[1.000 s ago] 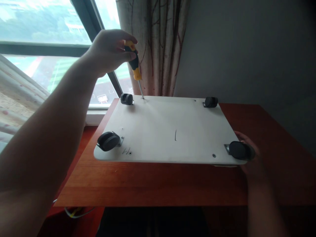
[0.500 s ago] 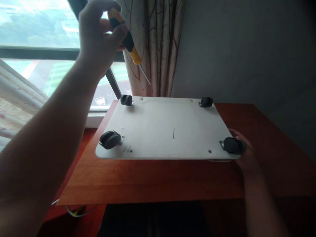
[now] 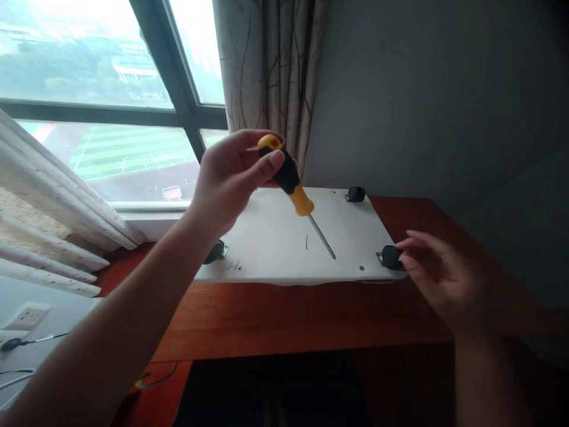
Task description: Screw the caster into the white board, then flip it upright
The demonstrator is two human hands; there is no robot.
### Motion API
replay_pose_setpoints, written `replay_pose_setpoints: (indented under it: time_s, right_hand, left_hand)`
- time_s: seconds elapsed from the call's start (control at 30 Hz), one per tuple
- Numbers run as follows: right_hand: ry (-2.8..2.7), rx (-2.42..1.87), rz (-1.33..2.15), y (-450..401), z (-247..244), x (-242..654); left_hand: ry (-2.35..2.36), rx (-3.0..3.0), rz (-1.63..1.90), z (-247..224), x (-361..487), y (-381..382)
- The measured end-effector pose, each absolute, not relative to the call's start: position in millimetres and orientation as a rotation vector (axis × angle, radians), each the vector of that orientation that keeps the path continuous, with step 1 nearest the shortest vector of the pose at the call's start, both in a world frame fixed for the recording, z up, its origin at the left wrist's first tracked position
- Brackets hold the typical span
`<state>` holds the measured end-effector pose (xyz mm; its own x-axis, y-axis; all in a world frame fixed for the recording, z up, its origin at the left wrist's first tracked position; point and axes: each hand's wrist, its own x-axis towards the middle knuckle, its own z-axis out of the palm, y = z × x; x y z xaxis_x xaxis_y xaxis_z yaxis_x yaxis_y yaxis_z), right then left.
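"What's under the fingers?"
"Wooden table (image 3: pixel 311 320), then white board (image 3: pixel 275 231), its near edge running left from the right hand (image 3: pixel 444 281)."
"Grip?"
"Left hand (image 3: pixel 231 178) clasps a screwdriver (image 3: pixel 288 176); right fingers curve loosely open beside a caster (image 3: pixel 391 257)."
"Writing?"
"One dark stroke (image 3: pixel 306 242) below left fingers."

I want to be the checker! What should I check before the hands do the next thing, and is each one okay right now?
1. Screwdriver held in the left hand: ok.
2. Screwdriver tip on a screw: not ok. It points at a plain part of the white board, left of the near right screw.
3. White board lying on the table with its wheels up: ok.
4. Right hand keeping the board steady: cannot tell. Its fingers are by the near right wheel, but a firm hold doesn't show.
5. Far left corner easy to see: not ok. The left hand hides it.
6. Near right screw tight: cannot tell.
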<state>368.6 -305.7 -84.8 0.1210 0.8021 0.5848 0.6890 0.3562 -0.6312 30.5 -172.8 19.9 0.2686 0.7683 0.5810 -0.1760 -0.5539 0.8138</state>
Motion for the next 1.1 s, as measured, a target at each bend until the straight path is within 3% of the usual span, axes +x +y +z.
replay_pose_setpoints:
  time_s: [0.3, 0.5, 0.77, 0.93, 1.03, 1.1]
  right_hand:
    - [-1.833, -1.069, 0.384, -306, -98, 293]
    - [-1.668, -0.949, 0.376, -306, -117, 253]
    - [-1.029, -0.812, 0.477, -312, -101, 306]
    - [-0.813, -0.926, 0.374, -302, -100, 399]
    - [-0.8, -1.197, 0.483, -286, -127, 438]
    - [-0.844, -1.382, 0.534, -273, -152, 451]
  left_hand:
    - [0.474, 1.093, 1.122, -42, 59, -244]
    - [0.569, 0.752, 1.038, -90, 105, -278]
    - [0.629, 1.191, 0.841, -100, 54, -304]
    - [0.878, 1.365, 1.311, -84, -30, -297]
    - [1.256, 1.214, 1.771, -81, -73, -271]
    - [1.476, 1.177, 1.879, -89, -94, -247]
